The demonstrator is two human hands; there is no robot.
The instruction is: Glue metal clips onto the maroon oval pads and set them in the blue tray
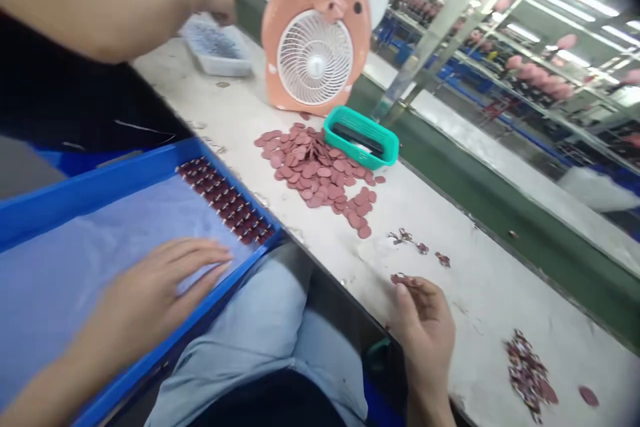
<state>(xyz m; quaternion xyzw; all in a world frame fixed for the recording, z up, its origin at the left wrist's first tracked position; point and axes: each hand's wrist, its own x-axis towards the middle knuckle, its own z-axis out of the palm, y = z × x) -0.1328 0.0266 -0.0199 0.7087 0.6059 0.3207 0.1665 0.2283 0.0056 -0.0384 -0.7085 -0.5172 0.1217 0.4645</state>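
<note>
My left hand [165, 287] hovers over the blue tray [45, 203], its fingers stretched out and nothing visible in them. Just beyond its fingertips, rows of dark red pieces with shiny metal tips [225, 203] line the tray's far edge. At the near side of the white bench, my right hand [427, 320] pinches a small reddish-brown piece with metal parts [406, 279] between thumb and fingers. A few similar metal-fitted pieces [423, 249] lie just past it. To the right sits a small heap of such pieces [527, 373], with a loose reddish disc [589, 395] beside it.
A pile of flat reddish discs [315, 170] spreads mid-bench, against a green basket [363, 137] holding dark items. Behind stands a pig-shaped fan [315, 33]. At upper left, another person's arm [125, 10] reaches over a white tray of small parts [215, 47].
</note>
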